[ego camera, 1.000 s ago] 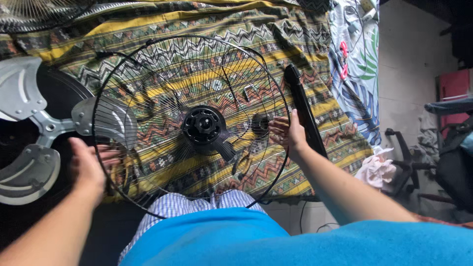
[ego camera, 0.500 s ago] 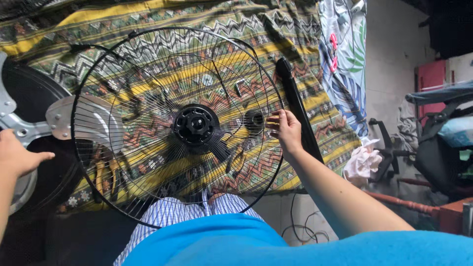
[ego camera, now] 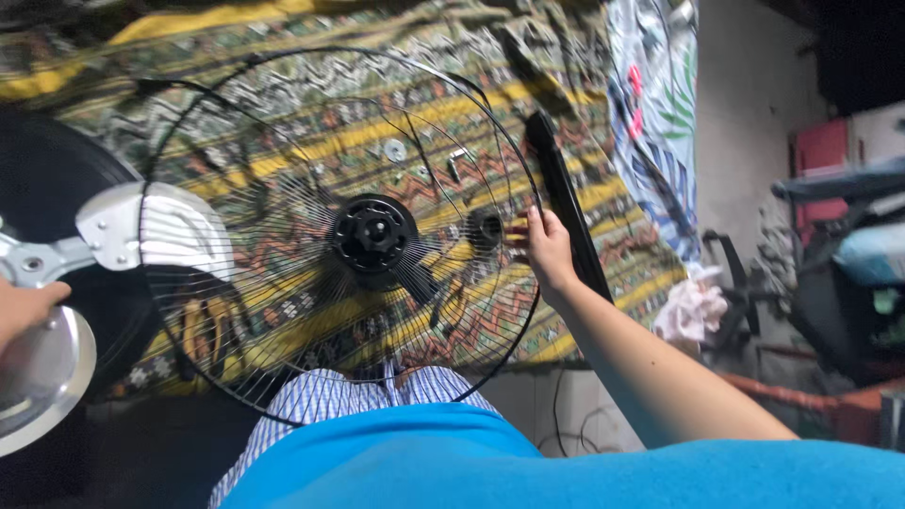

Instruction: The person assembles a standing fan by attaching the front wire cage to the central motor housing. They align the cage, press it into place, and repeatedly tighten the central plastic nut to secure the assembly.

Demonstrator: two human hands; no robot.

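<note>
Holding one round black wire fan cage (ego camera: 283,236), right hand (ego camera: 545,247) fingers clamped on its rim. Touching one shiny metal fan blade (ego camera: 57,311), left hand (ego camera: 24,306); cannot tell its fingers.

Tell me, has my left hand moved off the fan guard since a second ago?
Yes. The left hand has left the wire fan guard rim and gone left, to the metal fan blade beside it. The right hand stays on the guard's right rim.
</note>
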